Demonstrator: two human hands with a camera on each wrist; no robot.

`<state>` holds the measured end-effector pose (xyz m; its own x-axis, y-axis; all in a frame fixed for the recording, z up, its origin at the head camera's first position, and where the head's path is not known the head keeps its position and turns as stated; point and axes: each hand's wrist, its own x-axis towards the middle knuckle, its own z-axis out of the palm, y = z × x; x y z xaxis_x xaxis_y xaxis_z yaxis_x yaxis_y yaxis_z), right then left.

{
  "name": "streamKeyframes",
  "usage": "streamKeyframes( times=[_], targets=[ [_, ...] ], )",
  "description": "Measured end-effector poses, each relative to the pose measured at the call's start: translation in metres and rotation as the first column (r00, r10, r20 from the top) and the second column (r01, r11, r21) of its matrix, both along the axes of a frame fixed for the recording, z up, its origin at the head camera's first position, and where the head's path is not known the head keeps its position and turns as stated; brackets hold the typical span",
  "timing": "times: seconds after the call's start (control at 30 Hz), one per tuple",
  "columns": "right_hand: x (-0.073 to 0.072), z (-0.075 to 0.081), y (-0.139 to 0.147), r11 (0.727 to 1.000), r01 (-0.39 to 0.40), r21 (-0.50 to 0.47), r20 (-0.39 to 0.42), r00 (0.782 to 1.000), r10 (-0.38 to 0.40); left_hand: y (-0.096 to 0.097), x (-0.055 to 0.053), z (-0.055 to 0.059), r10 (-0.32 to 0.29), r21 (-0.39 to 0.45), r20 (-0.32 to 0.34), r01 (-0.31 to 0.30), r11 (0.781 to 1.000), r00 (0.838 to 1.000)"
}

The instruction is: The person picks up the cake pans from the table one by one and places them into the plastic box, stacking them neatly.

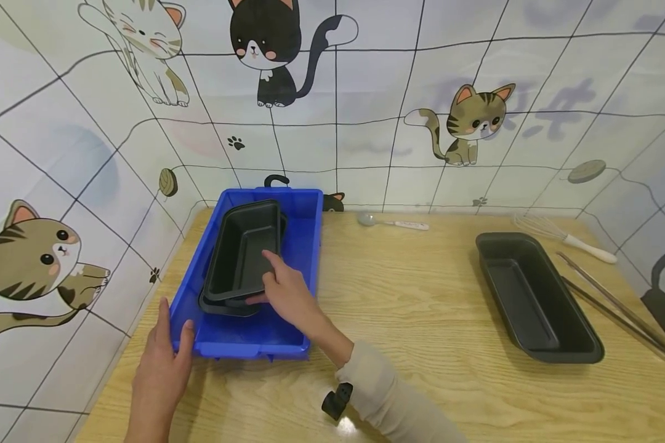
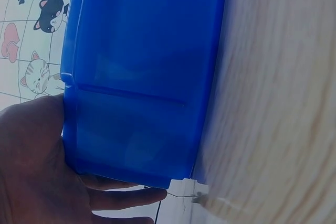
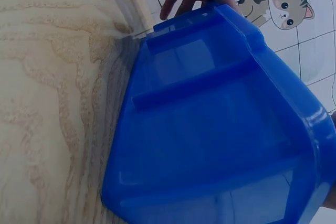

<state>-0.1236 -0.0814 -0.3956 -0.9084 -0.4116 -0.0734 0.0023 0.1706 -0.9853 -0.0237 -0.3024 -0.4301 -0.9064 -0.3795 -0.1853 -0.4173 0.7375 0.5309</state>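
Two dark pans [image 1: 246,252] sit askew, one atop the other, inside the blue tray [image 1: 302,240], perhaps to share room; left hand [image 1: 162,366], fingers wide, seemingly braces its near corner; right hand [image 1: 285,292] at the top one's edge, pinching or merely touching, can't tell!

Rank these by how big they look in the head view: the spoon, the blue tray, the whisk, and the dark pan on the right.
Largest to smallest, as they look there:
1. Blue tray
2. Dark pan on the right
3. Whisk
4. Spoon
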Motion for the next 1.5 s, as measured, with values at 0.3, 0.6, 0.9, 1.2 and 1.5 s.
streamKeyframes(
  times=[0.3,0.6,0.9,1.2,1.5],
  targets=[
    [0.002,0.002,-0.005,0.999,-0.008,0.041,0.000,1.000,0.008,-0.001,-0.001,0.000,0.000,0.013,0.006,0.000,1.000,1.000],
    [0.002,0.005,-0.006,0.995,-0.032,0.090,-0.022,0.999,0.035,-0.001,-0.002,0.000,0.002,0.018,-0.006,-0.002,1.000,1.000],
    [0.004,0.003,-0.011,0.986,-0.057,0.160,-0.070,0.995,0.069,0.001,0.000,-0.001,0.001,0.009,-0.025,-0.001,1.000,1.000],
    [0.004,0.007,-0.014,0.980,-0.031,0.198,-0.115,0.992,0.054,0.000,0.000,0.000,0.002,0.014,-0.019,-0.002,1.000,1.000],
    [0.004,0.003,-0.014,0.983,-0.085,0.164,-0.039,0.995,0.093,0.001,-0.001,0.000,0.009,0.022,-0.028,-0.008,1.000,1.000]
  ],
)
